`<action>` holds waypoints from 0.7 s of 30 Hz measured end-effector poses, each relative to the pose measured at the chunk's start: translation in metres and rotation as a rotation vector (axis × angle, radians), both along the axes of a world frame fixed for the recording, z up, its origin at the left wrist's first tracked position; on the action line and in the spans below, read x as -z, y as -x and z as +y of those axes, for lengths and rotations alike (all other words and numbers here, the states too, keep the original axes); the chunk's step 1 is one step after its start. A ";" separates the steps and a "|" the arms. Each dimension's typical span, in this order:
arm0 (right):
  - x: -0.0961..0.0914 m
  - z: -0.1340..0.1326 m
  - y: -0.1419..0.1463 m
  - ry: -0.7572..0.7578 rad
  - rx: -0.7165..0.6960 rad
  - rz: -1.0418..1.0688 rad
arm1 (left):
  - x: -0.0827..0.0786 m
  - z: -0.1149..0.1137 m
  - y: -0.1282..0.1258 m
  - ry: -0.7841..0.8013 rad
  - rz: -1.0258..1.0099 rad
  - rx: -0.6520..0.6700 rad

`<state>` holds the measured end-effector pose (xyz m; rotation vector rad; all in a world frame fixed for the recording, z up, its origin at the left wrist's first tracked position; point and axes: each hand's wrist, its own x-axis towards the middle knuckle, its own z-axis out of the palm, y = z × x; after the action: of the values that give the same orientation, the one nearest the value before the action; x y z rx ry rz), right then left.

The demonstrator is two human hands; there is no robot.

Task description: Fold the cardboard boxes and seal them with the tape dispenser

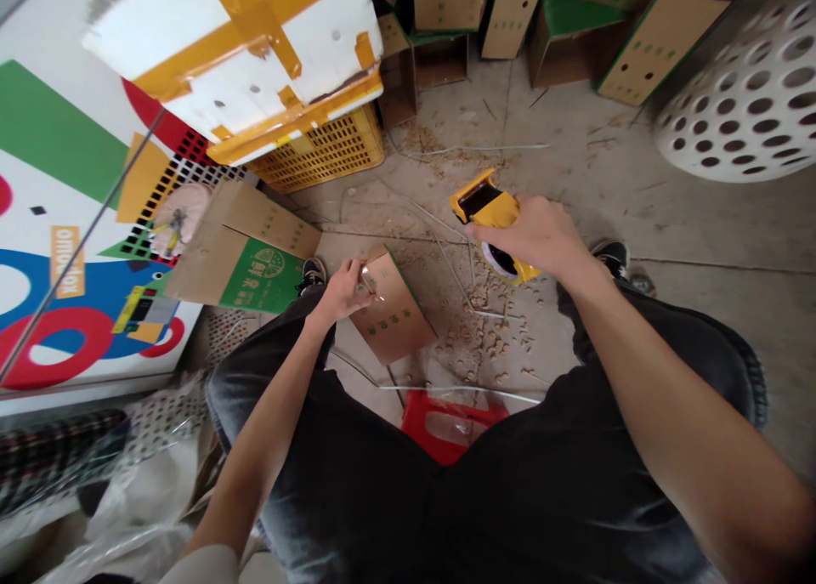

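My right hand (549,234) is wrapped round a yellow tape dispenser (501,212), lifted above the floor to the right of a small cardboard box (399,316). A roll with a dark core shows on the dispenser's lower side. My left hand (349,290) grips the box at its upper left edge, fingers closed. The box is tilted between my legs, with green print and a green edge. Something shiny, like clear tape, catches light beside my left fingertips. How far the fingers reach behind the box is hidden.
A larger open carton (255,257) stands left of the box. Behind it, a taped foam box (255,57) rests on a yellow crate (325,146). More cartons (450,2) and a white perforated basket (752,99) stand farther back. Thin strips and round scraps (503,329) litter the floor near a red stool (417,414).
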<state>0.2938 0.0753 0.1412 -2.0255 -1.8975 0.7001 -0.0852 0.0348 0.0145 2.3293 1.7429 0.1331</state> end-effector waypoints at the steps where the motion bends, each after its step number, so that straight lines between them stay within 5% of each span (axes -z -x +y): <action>1: 0.000 0.000 0.000 0.001 -0.001 -0.002 | 0.001 -0.001 -0.002 -0.011 0.022 -0.006; 7: 0.000 0.000 0.001 0.006 0.006 -0.020 | 0.007 -0.009 -0.020 -0.096 0.176 -0.102; 21: -0.002 0.000 0.001 0.030 -0.017 -0.021 | 0.004 0.000 -0.004 -0.039 -0.012 -0.054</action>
<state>0.2929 0.0750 0.1432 -2.0443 -1.9295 0.7193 -0.0807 0.0349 0.0106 2.3046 1.8134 0.1920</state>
